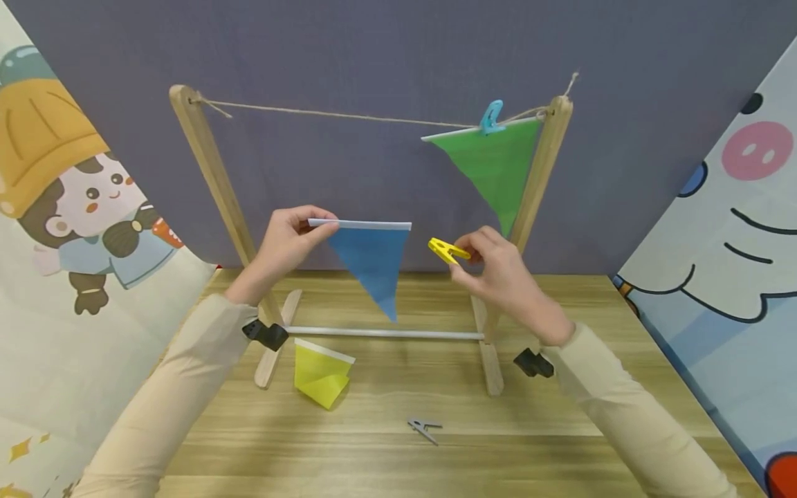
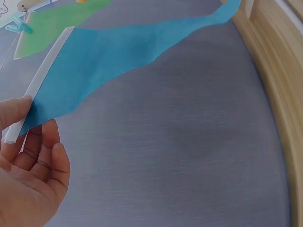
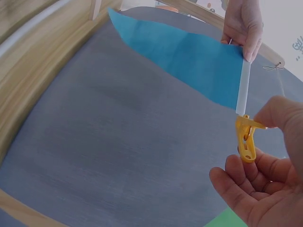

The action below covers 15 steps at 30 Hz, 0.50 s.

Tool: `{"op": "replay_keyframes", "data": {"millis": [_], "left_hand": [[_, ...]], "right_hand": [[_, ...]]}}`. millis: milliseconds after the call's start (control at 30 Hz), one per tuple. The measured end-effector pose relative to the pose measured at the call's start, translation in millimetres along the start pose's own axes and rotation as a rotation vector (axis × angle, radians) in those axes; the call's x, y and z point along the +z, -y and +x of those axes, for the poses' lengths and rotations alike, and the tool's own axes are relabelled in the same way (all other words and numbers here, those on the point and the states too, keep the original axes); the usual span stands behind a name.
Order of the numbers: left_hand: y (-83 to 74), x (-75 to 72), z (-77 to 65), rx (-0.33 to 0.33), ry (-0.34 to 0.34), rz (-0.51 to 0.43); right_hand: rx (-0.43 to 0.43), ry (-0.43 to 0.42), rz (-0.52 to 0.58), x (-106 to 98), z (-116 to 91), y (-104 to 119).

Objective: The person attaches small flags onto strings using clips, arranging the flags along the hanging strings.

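Observation:
My left hand (image 1: pixel 289 238) pinches a blue triangular pennant (image 1: pixel 373 259) by the left end of its white top strip, thumb in front. The pennant hangs point down, below the twine line (image 1: pixel 324 113). Between thumb and fingers my right hand (image 1: pixel 501 266) holds a yellow clothespin (image 1: pixel 448 250), its nose toward the pennant's free right corner. In the right wrist view the clothespin (image 3: pixel 246 139) overlaps the line of the white strip's end (image 3: pixel 242 94). A green pennant (image 1: pixel 498 162) hangs from the twine at the right, under a light blue clothespin (image 1: pixel 492 117).
Two wooden posts (image 1: pixel 214 173) carry the twine, joined low down by a white rod (image 1: pixel 386 333). On the wooden table (image 1: pixel 349 456) lie a folded yellow pennant (image 1: pixel 320 373) and a grey clothespin (image 1: pixel 425 429). A grey backdrop (image 1: pixel 349 48) stands behind, with cartoon-printed cloth at both sides.

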<state>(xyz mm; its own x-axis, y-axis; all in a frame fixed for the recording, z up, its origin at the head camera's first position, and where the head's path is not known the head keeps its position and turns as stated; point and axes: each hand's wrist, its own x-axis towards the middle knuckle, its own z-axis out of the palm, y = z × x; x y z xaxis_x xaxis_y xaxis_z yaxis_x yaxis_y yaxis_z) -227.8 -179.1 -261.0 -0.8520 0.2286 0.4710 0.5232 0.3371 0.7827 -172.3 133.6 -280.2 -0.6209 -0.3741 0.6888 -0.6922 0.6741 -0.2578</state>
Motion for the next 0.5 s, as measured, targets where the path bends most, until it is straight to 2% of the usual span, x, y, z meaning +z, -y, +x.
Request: {"op": "replay_keyframes", "data": {"millis": [200, 267, 433, 500], "left_hand": [[-7.6, -1.2, 6.1, 0.029, -0.036, 0.004], [-17.5, -1.8, 5.1, 0.032, -0.043, -0.002], [-19.9, -3.9, 10.2, 0.043, -0.053, -0.012], [-13.3, -4.6, 15.3, 0.059, -0.06, -0.019]], "right_hand": [[0.021, -0.016, 0.002, -9, 6, 1], [0.016, -0.03, -0.002, -11, 8, 1], [-0.001, -0.054, -0.006, -18, 12, -1], [-0.003, -0.054, -0.012, -21, 14, 0]]}}
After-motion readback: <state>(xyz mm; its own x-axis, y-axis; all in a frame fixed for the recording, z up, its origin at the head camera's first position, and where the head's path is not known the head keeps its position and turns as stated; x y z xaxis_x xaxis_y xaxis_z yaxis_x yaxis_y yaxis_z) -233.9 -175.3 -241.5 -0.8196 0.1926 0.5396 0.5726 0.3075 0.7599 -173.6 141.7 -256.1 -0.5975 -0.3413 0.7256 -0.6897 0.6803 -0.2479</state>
